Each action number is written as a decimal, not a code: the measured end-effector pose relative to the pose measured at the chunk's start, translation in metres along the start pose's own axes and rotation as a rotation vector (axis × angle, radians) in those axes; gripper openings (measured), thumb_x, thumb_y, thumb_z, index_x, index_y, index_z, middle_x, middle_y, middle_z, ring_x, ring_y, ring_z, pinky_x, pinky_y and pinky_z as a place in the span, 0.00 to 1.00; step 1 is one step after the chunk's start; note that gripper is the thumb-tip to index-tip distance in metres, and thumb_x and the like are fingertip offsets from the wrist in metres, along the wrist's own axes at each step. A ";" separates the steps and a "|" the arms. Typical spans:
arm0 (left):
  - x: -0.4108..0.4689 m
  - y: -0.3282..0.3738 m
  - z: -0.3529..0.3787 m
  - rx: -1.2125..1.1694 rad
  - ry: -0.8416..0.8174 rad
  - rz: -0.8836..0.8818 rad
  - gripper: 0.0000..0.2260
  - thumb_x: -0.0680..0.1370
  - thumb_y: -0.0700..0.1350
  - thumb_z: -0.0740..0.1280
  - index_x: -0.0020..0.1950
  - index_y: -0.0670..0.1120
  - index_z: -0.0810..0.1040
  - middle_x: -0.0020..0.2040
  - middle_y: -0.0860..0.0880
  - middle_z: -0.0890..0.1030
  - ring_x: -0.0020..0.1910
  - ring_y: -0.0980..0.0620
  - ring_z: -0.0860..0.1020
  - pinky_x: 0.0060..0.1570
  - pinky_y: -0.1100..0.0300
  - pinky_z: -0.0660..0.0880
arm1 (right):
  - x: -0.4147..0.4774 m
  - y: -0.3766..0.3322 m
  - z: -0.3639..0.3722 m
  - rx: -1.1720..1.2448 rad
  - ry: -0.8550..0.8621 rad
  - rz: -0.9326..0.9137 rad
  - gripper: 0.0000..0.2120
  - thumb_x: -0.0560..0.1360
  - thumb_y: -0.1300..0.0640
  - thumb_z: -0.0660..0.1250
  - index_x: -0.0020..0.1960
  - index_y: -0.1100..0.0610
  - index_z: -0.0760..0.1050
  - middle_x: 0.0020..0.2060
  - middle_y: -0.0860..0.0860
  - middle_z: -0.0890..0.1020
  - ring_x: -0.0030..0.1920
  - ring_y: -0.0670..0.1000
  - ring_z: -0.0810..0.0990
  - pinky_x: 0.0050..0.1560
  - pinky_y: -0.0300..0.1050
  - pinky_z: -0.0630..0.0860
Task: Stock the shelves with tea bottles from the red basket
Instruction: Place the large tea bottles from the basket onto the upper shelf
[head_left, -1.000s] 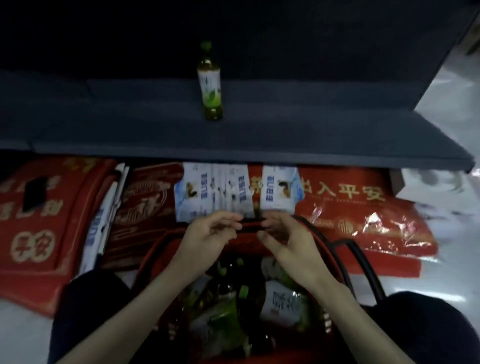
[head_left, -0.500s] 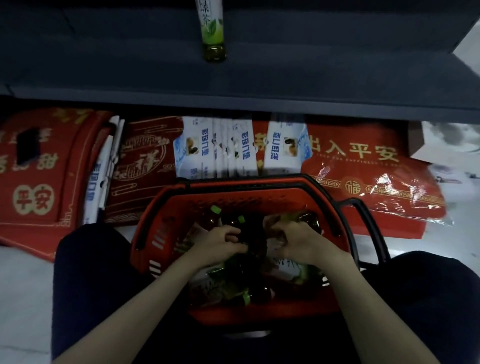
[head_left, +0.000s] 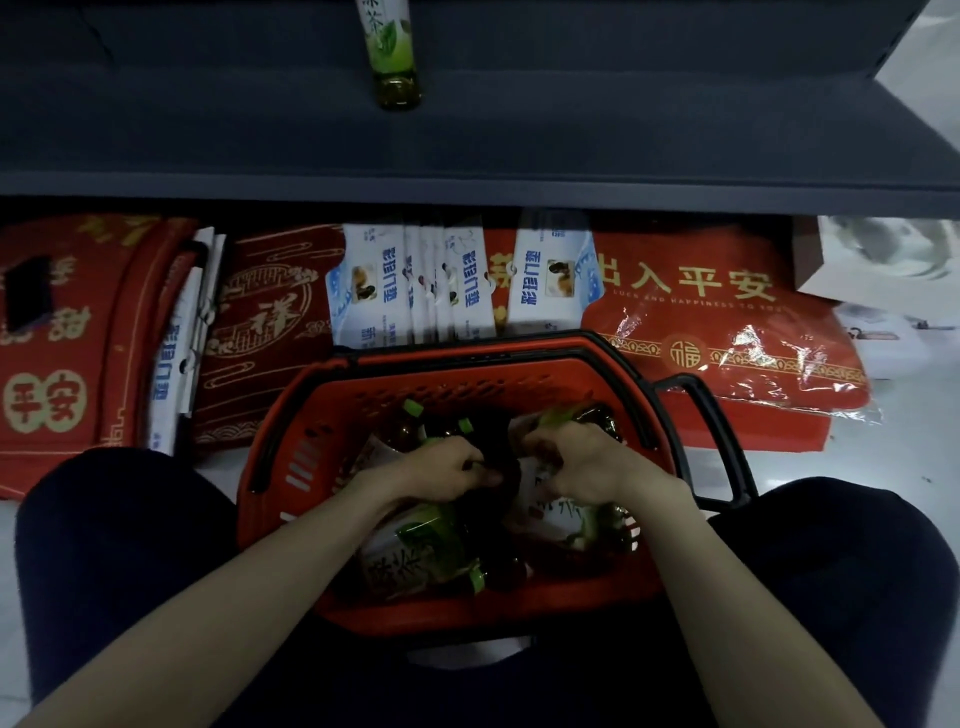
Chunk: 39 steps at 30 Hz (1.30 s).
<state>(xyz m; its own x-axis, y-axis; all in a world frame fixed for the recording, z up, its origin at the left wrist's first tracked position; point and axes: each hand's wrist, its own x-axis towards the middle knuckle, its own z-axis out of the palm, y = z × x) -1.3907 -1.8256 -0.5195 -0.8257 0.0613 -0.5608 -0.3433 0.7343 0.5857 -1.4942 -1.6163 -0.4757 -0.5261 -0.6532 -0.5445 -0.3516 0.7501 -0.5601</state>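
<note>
A dark shelf spans the top, one tea bottle upright on it. Red mats lie beneath. The basket sits between the knees, holding heaped bottles. The left hand and right hand reach inside, fingers curled, seemingly each gripping one in the dimness.

- both bare forearms come in from the bottom corners and converge over the red basket, wrists straight.
- left hand: knuckles up, fingers and thumb curled round a dark bottle near the basket's middle.
- right hand: knuckles up, fingers curled round a white-labelled bottle just right of the middle.
- the hands sit near each other, a narrow gap between them.
- knees in dark trousers flank the basket's sides.
</note>
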 end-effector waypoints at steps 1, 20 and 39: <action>-0.003 0.006 0.000 0.039 0.023 0.007 0.16 0.84 0.56 0.65 0.53 0.44 0.84 0.42 0.49 0.84 0.36 0.58 0.80 0.37 0.61 0.75 | -0.001 -0.001 -0.001 0.034 -0.001 -0.008 0.35 0.72 0.58 0.79 0.76 0.48 0.71 0.71 0.51 0.76 0.67 0.52 0.78 0.52 0.34 0.75; -0.057 0.072 -0.118 0.458 0.124 0.300 0.10 0.85 0.55 0.62 0.63 0.55 0.79 0.55 0.59 0.75 0.57 0.60 0.74 0.63 0.53 0.74 | -0.004 -0.020 0.009 0.476 -0.053 -0.284 0.51 0.56 0.52 0.89 0.73 0.55 0.67 0.64 0.50 0.79 0.66 0.52 0.80 0.62 0.51 0.82; -0.038 0.009 -0.023 -0.613 0.252 0.162 0.33 0.73 0.53 0.80 0.75 0.57 0.71 0.66 0.56 0.82 0.67 0.56 0.79 0.64 0.59 0.78 | -0.019 -0.027 0.015 0.692 0.221 -0.229 0.24 0.68 0.61 0.83 0.61 0.55 0.81 0.52 0.51 0.88 0.53 0.50 0.87 0.53 0.43 0.83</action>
<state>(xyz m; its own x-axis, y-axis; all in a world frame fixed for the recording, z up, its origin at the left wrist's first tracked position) -1.3731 -1.8369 -0.4790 -0.9415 -0.0762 -0.3283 -0.3371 0.2089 0.9180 -1.4632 -1.6255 -0.4600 -0.6667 -0.6943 -0.2711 0.0573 0.3148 -0.9474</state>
